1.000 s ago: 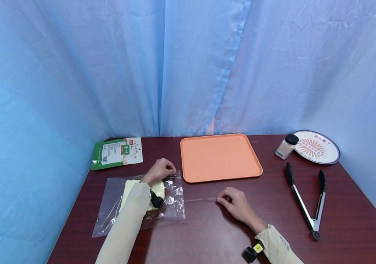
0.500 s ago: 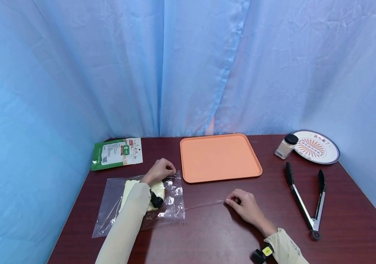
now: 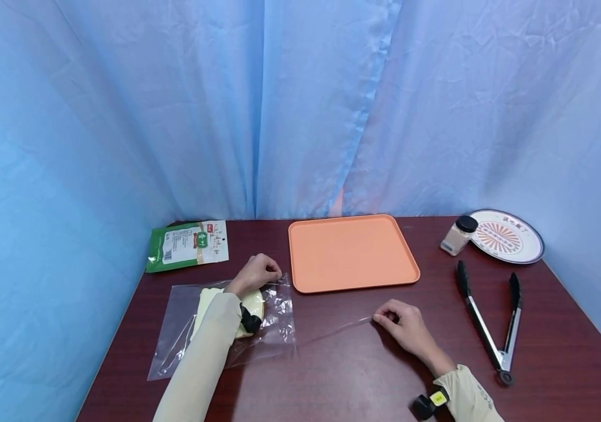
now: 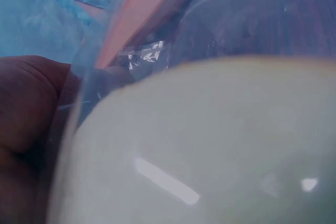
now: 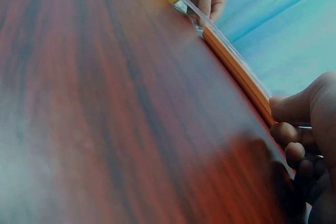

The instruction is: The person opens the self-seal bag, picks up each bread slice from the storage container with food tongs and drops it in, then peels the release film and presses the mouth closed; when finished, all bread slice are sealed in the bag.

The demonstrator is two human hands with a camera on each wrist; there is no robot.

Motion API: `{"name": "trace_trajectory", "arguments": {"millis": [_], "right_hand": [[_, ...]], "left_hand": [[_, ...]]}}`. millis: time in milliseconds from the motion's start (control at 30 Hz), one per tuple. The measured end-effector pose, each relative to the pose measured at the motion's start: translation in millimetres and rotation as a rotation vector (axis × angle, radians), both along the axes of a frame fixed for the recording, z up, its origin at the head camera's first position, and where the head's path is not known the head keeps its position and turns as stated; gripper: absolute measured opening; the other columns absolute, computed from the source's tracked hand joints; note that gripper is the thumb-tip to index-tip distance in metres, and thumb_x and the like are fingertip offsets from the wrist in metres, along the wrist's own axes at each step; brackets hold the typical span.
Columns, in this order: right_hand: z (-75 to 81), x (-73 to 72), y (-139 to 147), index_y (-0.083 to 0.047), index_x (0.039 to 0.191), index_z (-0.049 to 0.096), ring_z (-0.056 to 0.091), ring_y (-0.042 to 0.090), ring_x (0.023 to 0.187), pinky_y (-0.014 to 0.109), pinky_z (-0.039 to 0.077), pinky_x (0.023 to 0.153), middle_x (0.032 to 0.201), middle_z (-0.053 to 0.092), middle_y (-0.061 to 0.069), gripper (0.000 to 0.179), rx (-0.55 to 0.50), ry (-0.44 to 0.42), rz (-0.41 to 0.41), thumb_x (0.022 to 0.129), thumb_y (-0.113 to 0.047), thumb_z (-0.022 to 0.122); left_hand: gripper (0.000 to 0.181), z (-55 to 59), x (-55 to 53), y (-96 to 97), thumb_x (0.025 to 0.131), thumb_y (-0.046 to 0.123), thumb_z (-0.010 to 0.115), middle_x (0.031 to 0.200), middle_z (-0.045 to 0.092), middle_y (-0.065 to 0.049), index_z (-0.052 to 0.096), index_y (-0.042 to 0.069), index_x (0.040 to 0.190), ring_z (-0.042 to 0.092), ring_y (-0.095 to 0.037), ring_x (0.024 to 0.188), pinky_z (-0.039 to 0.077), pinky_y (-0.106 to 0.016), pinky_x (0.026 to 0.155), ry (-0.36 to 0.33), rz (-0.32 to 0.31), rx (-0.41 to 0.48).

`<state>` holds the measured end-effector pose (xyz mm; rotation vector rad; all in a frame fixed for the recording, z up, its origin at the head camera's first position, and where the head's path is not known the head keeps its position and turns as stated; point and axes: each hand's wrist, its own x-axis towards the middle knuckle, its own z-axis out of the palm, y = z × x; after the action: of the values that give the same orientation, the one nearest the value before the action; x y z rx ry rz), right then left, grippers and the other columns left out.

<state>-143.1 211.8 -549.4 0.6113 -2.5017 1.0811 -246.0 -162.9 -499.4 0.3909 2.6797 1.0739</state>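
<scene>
A clear plastic bag (image 3: 173, 328) lies flat at the table's left with a pale slice of bread (image 3: 254, 302) in it; the bread fills much of the left wrist view (image 4: 210, 140). My left hand (image 3: 255, 274) reaches over the bag and pinches its far right corner, the forearm hiding part of the bread. From the bag's open-looking right edge a thin clear plastic strip (image 3: 339, 330) runs across to my right hand (image 3: 403, 328). The right thumb and forefinger pinch the strip's end just above the table, and the right wrist view shows it stretched taut between both hands.
An orange tray (image 3: 350, 252) sits behind, between the hands. Back left lies a green and white packet (image 3: 186, 245). At the right are a black-capped jar (image 3: 458, 235), a patterned plate (image 3: 524, 243) and spread tongs (image 3: 506, 357). Blue curtains (image 3: 300, 105) enclose the table.
My right hand has moved to the right and slightly nearer, drawing the strip out longer from the bag. The left hand and the bag have stayed in place.
</scene>
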Motion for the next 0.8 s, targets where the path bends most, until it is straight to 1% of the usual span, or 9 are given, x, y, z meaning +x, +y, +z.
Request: {"name": "trace_trajectory", "arguments": {"millis": [200, 367, 500, 633, 733, 800], "right_hand": [[2.9, 0.0, 8.1, -0.022, 0.079, 0.069, 0.047, -0.008, 0.063, 0.013, 0.039, 0.057, 0.07, 0.061, -0.013, 0.021, 0.013, -0.024, -0.02, 0.08, -0.004, 0.081], [7.1, -1.7, 18.3, -0.021, 0.079, 0.069, 0.046, -0.007, 0.063, 0.016, 0.039, 0.056, 0.07, 0.061, -0.012, 0.02, 0.041, -0.062, -0.057, 0.081, -0.005, 0.08], [8.9, -5.7, 30.4, -0.02, 0.08, 0.07, 0.045, -0.007, 0.061, 0.017, 0.039, 0.055, 0.069, 0.06, -0.011, 0.017, 0.065, -0.103, -0.07, 0.082, -0.006, 0.08], [12.6, -12.2, 44.5, -0.019, 0.08, 0.071, 0.044, -0.006, 0.06, 0.018, 0.038, 0.055, 0.068, 0.06, -0.011, 0.014, 0.112, -0.165, -0.055, 0.083, -0.008, 0.079], [18.3, -17.9, 55.6, -0.019, 0.081, 0.071, 0.043, -0.006, 0.06, 0.018, 0.037, 0.056, 0.068, 0.06, -0.012, 0.012, 0.165, -0.22, -0.034, 0.085, -0.01, 0.077], [22.8, -21.9, 62.8, -0.019, 0.081, 0.071, 0.043, -0.005, 0.061, 0.019, 0.036, 0.056, 0.068, 0.059, -0.011, 0.011, 0.202, -0.24, -0.028, 0.086, -0.011, 0.076]], "left_hand": [[0.01, 0.0, 0.4, -0.3, 0.09, 0.009, 0.07, 0.083, 0.076, -0.004, 0.08, 0.006, 0.086, 0.055, -0.006, 0.07, 0.045, -0.02, 0.066, 0.003, -0.003, 0.001], [0.011, 0.9, 0.8, -0.3, 0.09, 0.009, 0.07, 0.083, 0.076, -0.004, 0.08, 0.006, 0.086, 0.056, -0.007, 0.069, 0.045, -0.02, 0.066, -0.005, 0.002, 0.013], [0.011, 1.3, 1.0, -0.8, 0.09, 0.009, 0.07, 0.083, 0.076, -0.005, 0.08, 0.005, 0.087, 0.056, -0.007, 0.069, 0.046, -0.02, 0.066, -0.007, 0.004, 0.017], [0.011, 1.2, 0.9, -0.7, 0.09, 0.009, 0.07, 0.083, 0.076, -0.005, 0.079, 0.005, 0.087, 0.056, -0.007, 0.07, 0.046, -0.02, 0.067, -0.002, 0.001, 0.018], [0.011, 1.0, 1.0, -0.5, 0.09, 0.01, 0.07, 0.084, 0.076, -0.005, 0.079, 0.006, 0.087, 0.056, -0.007, 0.071, 0.046, -0.02, 0.067, -0.005, 0.005, 0.017], [0.011, 0.9, 1.1, -0.7, 0.09, 0.01, 0.07, 0.084, 0.076, -0.004, 0.079, 0.006, 0.087, 0.057, -0.006, 0.071, 0.047, -0.02, 0.068, -0.006, 0.005, 0.018]]}}
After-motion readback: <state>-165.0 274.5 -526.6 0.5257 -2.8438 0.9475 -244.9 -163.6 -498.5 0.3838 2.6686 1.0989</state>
